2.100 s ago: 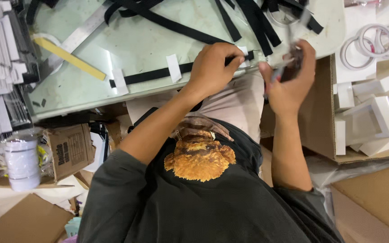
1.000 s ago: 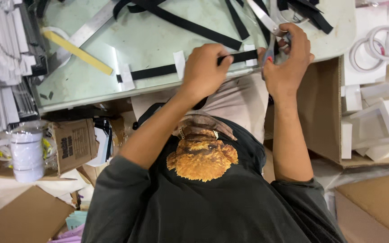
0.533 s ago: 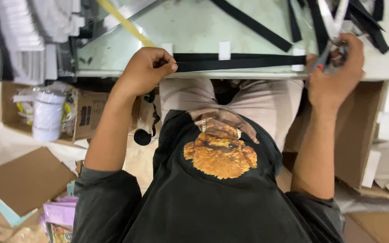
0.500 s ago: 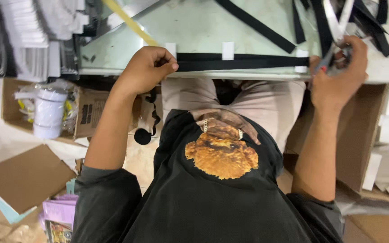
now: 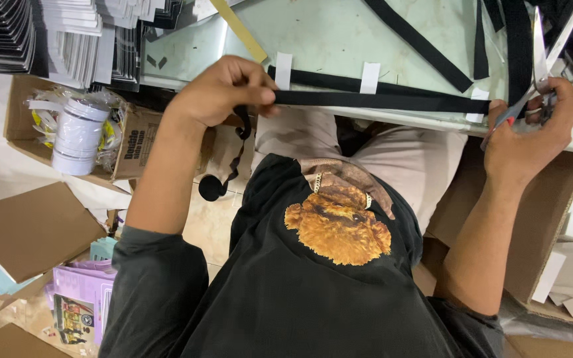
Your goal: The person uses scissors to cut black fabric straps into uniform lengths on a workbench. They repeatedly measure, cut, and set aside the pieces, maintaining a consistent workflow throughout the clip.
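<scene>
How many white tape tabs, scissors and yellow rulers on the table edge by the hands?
White tape tabs: 3
Scissors: 1
Yellow ruler: 1
Total: 5

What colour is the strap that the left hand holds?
Black; the strap shows best in the head view.

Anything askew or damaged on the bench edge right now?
Nothing looks damaged. The black strap lies straight along the pale green table, pinched by the left hand; the right hand holds metal scissors. Loose black strips clutter the corner.
</scene>
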